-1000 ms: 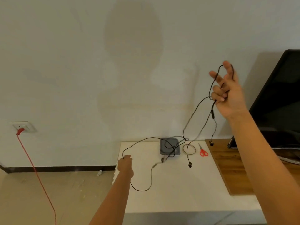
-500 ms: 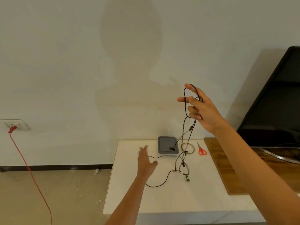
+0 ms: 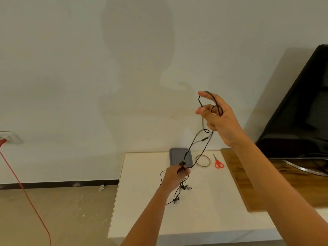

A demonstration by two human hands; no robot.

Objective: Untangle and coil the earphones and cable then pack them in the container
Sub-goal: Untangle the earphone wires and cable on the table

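Thin black earphones (image 3: 194, 145) hang tangled between my two hands above the white table (image 3: 204, 206). My right hand (image 3: 219, 119) is raised near the wall, with loops of the cord draped over its fingers and thumb. Lower down, my left hand (image 3: 174, 175) grips the cord near an earbud, and a knotted bundle with plugs dangles below it onto the table. The grey container (image 3: 180, 156) lies flat at the table's far edge, partly behind the cord. A coiled grey cable (image 3: 203, 160) rests just right of the container.
Red-handled scissors (image 3: 218, 162) lie right of the coiled cable. A wooden board (image 3: 266, 189) carries a black TV (image 3: 301, 110) at the right. A red cord (image 3: 23, 189) runs from a wall socket (image 3: 9, 137) down to the floor at the left.
My right hand has come down and leftward with the cord looped on it. My left hand let go of the cable at the left, opened, then took hold of the hanging cord at mid-table.
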